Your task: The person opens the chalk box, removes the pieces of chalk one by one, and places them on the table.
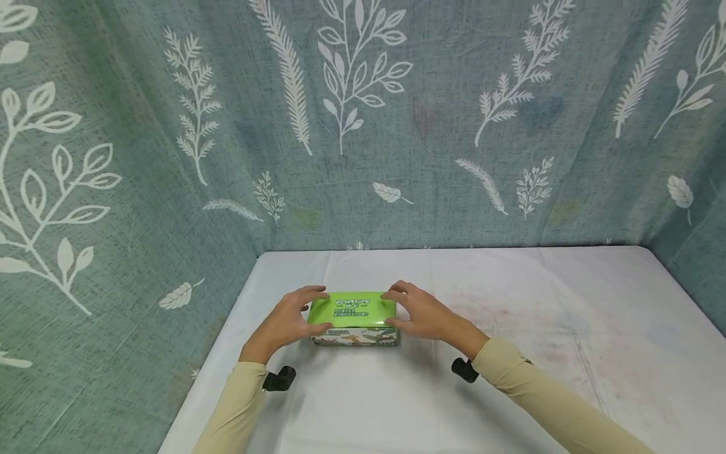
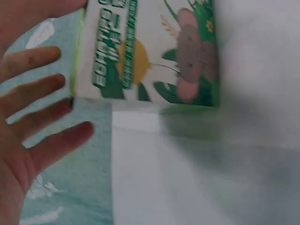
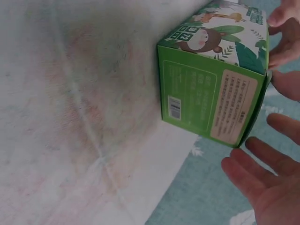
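A box [image 1: 354,337] with a bright green lid and a printed animal-and-leaf pattern stands on the white-covered table. At its left end is my left hand [image 1: 288,318], thumb near the front top edge and index finger near the back. My right hand [image 1: 425,314] is placed likewise at the right end, fingertips at the lid. In the left wrist view, spread fingers [image 2: 42,96] lie beside the box [image 2: 154,51]. The right wrist view shows the green end of the box [image 3: 206,93], with fairly straight fingers [image 3: 267,164] by its lid edge. Contact of each fingertip is hard to tell.
The table [image 1: 510,391] has a white cloth with faint stains and creases. A green-grey curtain [image 1: 363,189] with white leaf prints rises behind it and along the left side. Black wrist-worn devices [image 1: 280,378] sit under both forearms.
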A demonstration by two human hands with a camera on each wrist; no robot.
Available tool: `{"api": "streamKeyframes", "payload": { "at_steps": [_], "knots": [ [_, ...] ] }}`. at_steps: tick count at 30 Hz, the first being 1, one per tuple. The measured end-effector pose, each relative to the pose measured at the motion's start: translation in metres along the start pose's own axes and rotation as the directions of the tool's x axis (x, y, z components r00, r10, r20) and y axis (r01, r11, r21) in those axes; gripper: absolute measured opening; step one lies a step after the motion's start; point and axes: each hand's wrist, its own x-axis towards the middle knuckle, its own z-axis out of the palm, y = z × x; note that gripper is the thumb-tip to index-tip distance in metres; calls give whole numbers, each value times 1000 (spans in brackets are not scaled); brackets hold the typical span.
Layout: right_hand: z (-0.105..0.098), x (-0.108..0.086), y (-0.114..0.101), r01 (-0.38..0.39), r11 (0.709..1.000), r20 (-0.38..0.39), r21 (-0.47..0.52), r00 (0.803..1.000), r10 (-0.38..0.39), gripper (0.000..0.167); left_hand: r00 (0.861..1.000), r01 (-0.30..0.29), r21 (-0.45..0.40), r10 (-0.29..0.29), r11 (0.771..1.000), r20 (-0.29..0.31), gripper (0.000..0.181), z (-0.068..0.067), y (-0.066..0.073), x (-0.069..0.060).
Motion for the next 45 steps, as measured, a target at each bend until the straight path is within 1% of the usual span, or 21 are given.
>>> {"api": "streamKeyframes", "payload": {
  "at_steps": [2,4,6,9,11,14,19,23,25,28,30,33,37,40,42,45],
  "knots": [
    [1,5,-3,6,999,29,-35,1000,-5,44,999,8,26,-9,1000,35,61,-2,6,1],
    [-1,9,-6,23,997,42,-68,999,-20,42,998,20,64,-24,998,61,62,-4,11,3],
    [-3,13,-8,32,995,57,-98,998,-26,41,995,44,112,-54,993,82,64,-5,16,5],
    [-6,20,-12,27,989,96,-145,995,-13,44,989,79,161,-98,984,114,67,-6,22,7],
    [-6,22,-15,17,985,129,-170,992,5,45,985,80,191,-107,978,136,68,-6,25,8],
    [-4,25,-19,36,977,157,-211,988,-3,44,983,66,220,-101,973,154,68,-6,28,8],
    [-1,25,-23,88,961,134,-262,989,-54,40,983,33,244,-76,969,167,65,-7,28,8],
    [1,23,-20,85,969,103,-230,993,-62,41,986,10,200,-44,980,164,61,-10,24,9],
    [2,23,-17,79,976,85,-204,994,-63,40,987,6,143,-29,990,158,59,-11,20,8],
    [3,22,-13,82,984,67,-161,995,-72,38,987,24,16,-27,1000,156,55,-11,9,6],
    [3,23,-10,92,986,60,-137,995,-84,37,988,44,-74,-32,996,149,55,-11,2,3],
    [2,24,-8,100,989,47,-109,994,-96,35,990,60,-160,-39,985,136,59,-11,-5,2],
    [0,24,-4,83,995,24,-49,996,-82,37,990,81,-224,-53,971,129,59,-13,-8,4],
    [0,20,-1,63,998,19,1,998,-63,39,991,96,-274,-65,957,120,55,-11,-10,2],
    [2,17,0,59,998,12,27,998,-59,39,992,93,-286,-64,954,107,54,-9,-10,-1],
    [5,13,1,65,996,-9,54,998,-65,39,994,86,-284,-61,955,94,53,-7,-11,-6]
  ]
}}
